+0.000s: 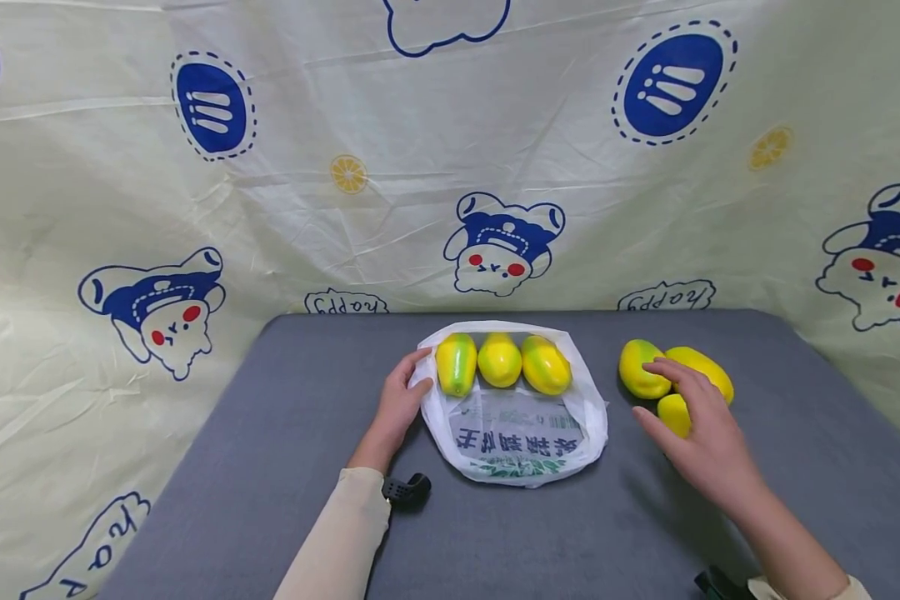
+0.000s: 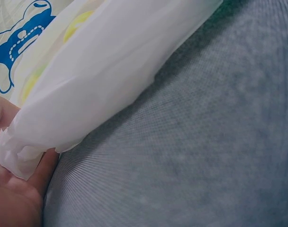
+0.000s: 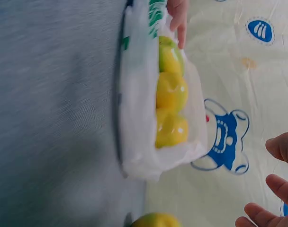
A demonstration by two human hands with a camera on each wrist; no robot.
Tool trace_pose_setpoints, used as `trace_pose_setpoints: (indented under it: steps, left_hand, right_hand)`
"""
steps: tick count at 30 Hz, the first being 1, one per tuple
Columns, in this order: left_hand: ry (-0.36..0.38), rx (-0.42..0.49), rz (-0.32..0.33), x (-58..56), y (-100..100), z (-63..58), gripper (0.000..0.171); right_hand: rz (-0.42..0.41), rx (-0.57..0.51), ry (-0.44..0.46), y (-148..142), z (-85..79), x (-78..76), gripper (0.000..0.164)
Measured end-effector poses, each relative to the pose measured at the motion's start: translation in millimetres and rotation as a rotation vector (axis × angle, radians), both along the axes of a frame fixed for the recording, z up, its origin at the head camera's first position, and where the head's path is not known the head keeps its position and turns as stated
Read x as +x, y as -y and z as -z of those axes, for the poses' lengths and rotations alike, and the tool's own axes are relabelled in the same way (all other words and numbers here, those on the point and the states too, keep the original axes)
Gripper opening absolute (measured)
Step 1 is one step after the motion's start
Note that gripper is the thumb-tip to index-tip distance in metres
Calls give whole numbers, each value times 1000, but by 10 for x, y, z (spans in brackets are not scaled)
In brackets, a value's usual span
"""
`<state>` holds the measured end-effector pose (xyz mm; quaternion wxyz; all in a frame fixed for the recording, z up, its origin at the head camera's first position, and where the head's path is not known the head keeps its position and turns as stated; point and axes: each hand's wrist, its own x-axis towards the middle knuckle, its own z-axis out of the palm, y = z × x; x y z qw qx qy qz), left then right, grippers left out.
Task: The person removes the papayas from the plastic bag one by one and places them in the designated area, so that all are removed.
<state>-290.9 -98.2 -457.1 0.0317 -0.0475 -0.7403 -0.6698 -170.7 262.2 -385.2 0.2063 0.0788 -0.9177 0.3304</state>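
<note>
A white plastic bag (image 1: 591, 421) with printed lettering lies mouth-up on the table. Inside, along its far side, sit three yellow-green mangoes (image 1: 499, 362) in a row. My left hand (image 1: 399, 404) pinches the bag's left rim between thumb and fingers; the left wrist view shows the white plastic (image 2: 82, 90) bunched there. To the right of the bag, three more mangoes (image 1: 640, 368) are clustered on the table. Above them hovers my right hand (image 1: 705, 450), thumb and fingers spread and holding nothing; it partly hides the cluster. The right wrist view shows its fingers (image 3: 281, 187) apart.
A grey cloth-covered table (image 1: 510, 542) carries everything. Behind it hangs a pale curtain (image 1: 270, 208) printed with cartoon figures, close to the table's far edge. A black band (image 1: 407, 492) is on the left wrist.
</note>
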Motion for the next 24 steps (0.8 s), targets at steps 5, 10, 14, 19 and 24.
trace_pose_setpoints:
  steps: [5,10,14,19,24]
  left_hand:
    - [1,2,-2,-32,14,44,49]
    - [0,2,-1,-51,1,60,49]
    - [6,7,-1,-48,-2,53,50]
    - [14,-3,6,38,-14,-68,49]
    - [5,-4,17,199,-29,-265,48]
  right_hand:
    - [-25,-30,26,202,-116,-96,61]
    - [-47,-112,53,351,-133,-187,59]
    - [-47,-211,123,435,-78,-285,59]
    - [-30,-293,218,499,71,-383,58]
    - [4,-322,238,554,219,-462,54]
